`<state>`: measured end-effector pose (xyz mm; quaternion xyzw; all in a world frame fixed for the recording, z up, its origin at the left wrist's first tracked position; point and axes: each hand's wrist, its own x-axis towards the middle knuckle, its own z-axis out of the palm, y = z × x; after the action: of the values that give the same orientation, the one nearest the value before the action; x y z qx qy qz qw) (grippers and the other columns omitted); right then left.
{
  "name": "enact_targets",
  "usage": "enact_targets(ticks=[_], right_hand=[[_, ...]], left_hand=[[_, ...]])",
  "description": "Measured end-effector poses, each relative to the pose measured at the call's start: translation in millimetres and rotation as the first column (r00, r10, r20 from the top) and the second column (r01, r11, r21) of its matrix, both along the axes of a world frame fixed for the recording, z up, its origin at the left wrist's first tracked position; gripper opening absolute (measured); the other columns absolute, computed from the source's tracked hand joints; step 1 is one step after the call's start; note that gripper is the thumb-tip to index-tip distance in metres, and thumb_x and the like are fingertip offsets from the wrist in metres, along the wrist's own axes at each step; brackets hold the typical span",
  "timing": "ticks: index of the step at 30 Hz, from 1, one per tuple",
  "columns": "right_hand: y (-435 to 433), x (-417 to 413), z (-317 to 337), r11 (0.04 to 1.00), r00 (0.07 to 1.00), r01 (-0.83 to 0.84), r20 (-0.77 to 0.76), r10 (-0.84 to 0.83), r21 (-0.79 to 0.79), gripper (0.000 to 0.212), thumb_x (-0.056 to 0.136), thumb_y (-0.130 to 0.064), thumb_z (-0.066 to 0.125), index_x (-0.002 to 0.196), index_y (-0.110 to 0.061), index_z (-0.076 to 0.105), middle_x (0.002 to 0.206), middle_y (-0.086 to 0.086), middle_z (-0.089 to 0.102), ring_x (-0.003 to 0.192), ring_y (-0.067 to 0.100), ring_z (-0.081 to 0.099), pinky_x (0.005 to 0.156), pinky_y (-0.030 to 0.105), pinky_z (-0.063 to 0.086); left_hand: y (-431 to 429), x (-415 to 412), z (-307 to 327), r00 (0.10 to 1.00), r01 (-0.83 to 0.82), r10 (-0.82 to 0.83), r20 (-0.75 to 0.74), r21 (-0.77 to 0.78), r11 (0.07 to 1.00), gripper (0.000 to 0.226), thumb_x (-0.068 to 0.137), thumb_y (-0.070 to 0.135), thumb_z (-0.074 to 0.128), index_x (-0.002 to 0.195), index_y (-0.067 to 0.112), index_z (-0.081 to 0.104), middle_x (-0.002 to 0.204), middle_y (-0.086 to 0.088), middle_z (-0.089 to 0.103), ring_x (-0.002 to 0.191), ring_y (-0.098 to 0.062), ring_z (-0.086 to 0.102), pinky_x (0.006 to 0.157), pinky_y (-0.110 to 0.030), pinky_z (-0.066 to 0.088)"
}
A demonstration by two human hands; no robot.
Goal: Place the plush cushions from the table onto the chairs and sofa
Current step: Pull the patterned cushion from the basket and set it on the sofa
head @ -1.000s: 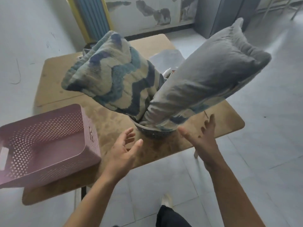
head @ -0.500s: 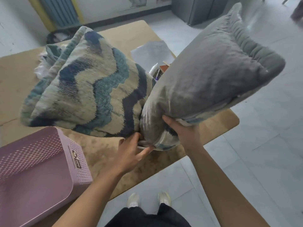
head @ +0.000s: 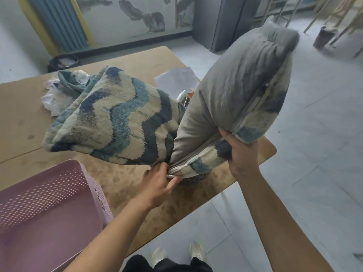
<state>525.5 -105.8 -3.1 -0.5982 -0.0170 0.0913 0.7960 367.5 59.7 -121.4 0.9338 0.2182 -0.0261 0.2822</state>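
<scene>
Over table (head: 121,185) — right hand (head: 242,154) grips cushion (head: 241,89).

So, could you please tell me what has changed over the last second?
Both hands went from open and empty to gripping: the right hand holds the grey cushion by its lower corner, and the left hand pinches the bunched bottom edges. The wavy cushion, pink basket and table look unchanged.

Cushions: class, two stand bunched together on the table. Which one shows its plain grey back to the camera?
The right-hand cushion, gripped at its lower corner by the right hand. The left cushion shows only its blue wavy pattern.
</scene>
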Motion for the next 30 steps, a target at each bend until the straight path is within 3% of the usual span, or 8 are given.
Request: enact_targets(ticks=[3,7,10,16,23,25,28,30], right_hand=[[0.4,-9.8,7.5,1.0,1.0,-0.014,0.014,0.014,0.014,0.041,0.075,0.005,0.084,0.094,-0.028,0.069,0.089,-0.02,0.078,0.108,0.021,0.071,0.103,0.049,0.056],[-10.3,-8.4,21.8,0.998,0.997,-0.057,0.051,0.056,0.026,0.053,0.057,-0.006,0.095,0.1,-0.022,0.069,0.089,-0.018,0.079,0.097,0.011,0.075,0.085,0.03,0.062],[-26.9,-4.2,28.2,0.999,0.998,-0.031,0.057,0.03,0.03,0.047,0.073,0.011,0.081,0.1,-0.024,0.065,0.084,-0.02,0.078,0.093,0.01,0.074,0.076,0.023,0.061],[-43.6,8.1,23.9,0.995,0.997,0.068,0.018,-0.069,0.077,0.054,0.063,-0.008,0.094,0.107,-0.026,0.068,0.13,0.008,0.071,0.124,0.034,0.065,0.107,0.054,0.053],[-67.7,38.8,3.5,0.963,0.978,0.2,-0.092,-0.186,0.178,0.038,0.081,0.004,0.08,0.115,-0.01,0.073,0.123,0.005,0.076,0.122,0.032,0.068,0.106,0.052,0.054],[-68.6,41.5,-4.9,0.951,0.97,0.23,-0.126,-0.206,0.209,0.052,0.075,-0.006,0.088,0.124,-0.006,0.07,0.129,0.008,0.073,0.123,0.032,0.068,0.106,0.054,0.054],[-65.2,36.4,-18.9,0.938,0.966,0.233,-0.176,-0.191,0.257,0.098,0.055,-0.026,0.103,0.14,-0.008,0.057,0.14,0.008,0.067,0.13,0.032,0.064,0.106,0.054,0.053],[-56.6,27.7,-20.6,0.95,0.976,0.17,-0.18,-0.125,0.263,0.079,0.066,-0.019,0.097,0.136,-0.012,0.062,0.141,0.007,0.066,0.131,0.031,0.062,0.11,0.055,0.05]], left_hand=[[3.8,6.0,-0.3,0.998,0.021,-0.023,-0.06,-0.031,0.999,0.057,0.084,0.081,0.029,0.096,0.027,0.043,0.105,0.0,0.057,0.099,-0.025,0.054,0.086,-0.042,0.043],[-5.4,27.6,-8.2,0.993,0.026,-0.051,-0.11,-0.214,0.977,0.05,0.086,0.074,0.053,0.099,0.026,0.046,0.112,-0.003,0.064,0.095,-0.025,0.058,0.082,-0.041,0.05],[-20.9,32.8,-17.7,0.993,0.001,-0.031,-0.117,-0.251,0.968,0.052,0.087,0.072,0.055,0.104,0.024,0.044,0.118,-0.005,0.065,0.101,-0.03,0.061,0.082,-0.042,0.051],[-31.5,36.2,-23.8,0.999,0.031,-0.035,-0.031,-0.131,0.991,0.057,0.088,0.08,0.04,0.106,0.026,0.04,0.115,-0.005,0.065,0.1,-0.031,0.062,0.079,-0.041,0.049],[-7.1,63.1,-3.3,0.969,0.173,-0.206,0.134,0.225,0.959,0.06,0.083,0.082,0.036,0.091,0.024,0.047,0.094,-0.004,0.071,0.086,-0.031,0.066,0.071,-0.04,0.047],[-3.0,56.3,0.1,0.95,0.164,-0.242,0.2,0.341,0.926,0.06,0.084,0.08,0.041,0.086,0.021,0.05,0.086,-0.002,0.069,0.083,-0.03,0.065,0.074,-0.04,0.042],[0.6,33.4,-0.6,0.949,0.113,-0.222,0.224,0.415,0.903,0.059,0.082,0.084,0.043,0.082,0.025,0.045,0.081,0.004,0.064,0.082,-0.027,0.063,0.082,-0.042,0.039],[-0.7,22.0,-2.5,0.967,0.077,-0.163,0.198,0.382,0.921,0.06,0.077,0.088,0.045,0.082,0.028,0.04,0.078,0.005,0.064,0.081,-0.026,0.065,0.082,-0.042,0.039]])
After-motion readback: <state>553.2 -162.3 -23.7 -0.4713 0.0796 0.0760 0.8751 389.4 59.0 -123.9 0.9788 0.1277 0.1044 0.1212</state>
